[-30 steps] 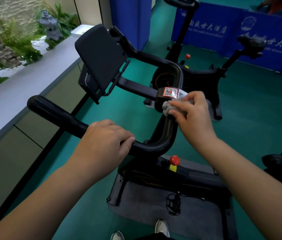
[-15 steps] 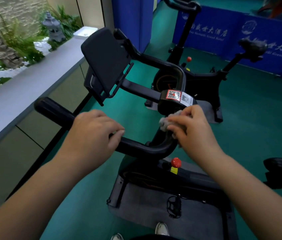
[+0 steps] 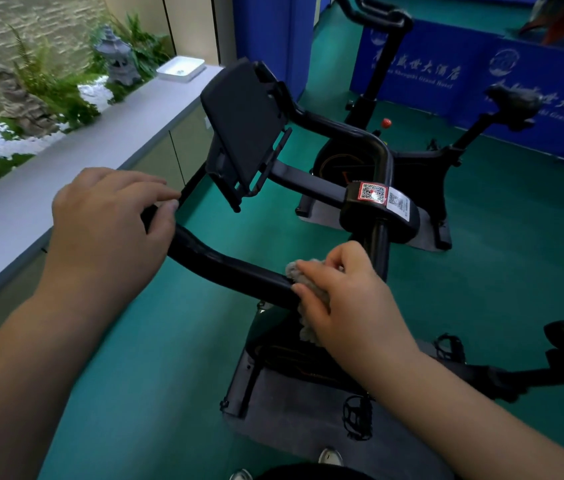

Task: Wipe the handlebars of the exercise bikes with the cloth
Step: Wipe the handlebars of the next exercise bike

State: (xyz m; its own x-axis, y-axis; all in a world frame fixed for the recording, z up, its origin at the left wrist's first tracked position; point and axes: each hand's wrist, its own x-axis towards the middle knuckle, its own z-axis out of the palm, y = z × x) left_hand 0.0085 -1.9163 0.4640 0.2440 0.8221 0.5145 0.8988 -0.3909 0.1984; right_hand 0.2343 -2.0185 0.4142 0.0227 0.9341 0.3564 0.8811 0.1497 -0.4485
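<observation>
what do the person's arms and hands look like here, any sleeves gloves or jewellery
Both forearms are bare all the way to the frame edge: no sleeves show. The left hand and right hand wear no gloves, and no rings, watch or wristband are visible on the fingers or wrists in view. Nails look short and unpainted.

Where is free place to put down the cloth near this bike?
The grey ledge is bare between the white tray and the left hand. Around the handlebar, both hands, the tablet holder and the cloth crowd it.
</observation>
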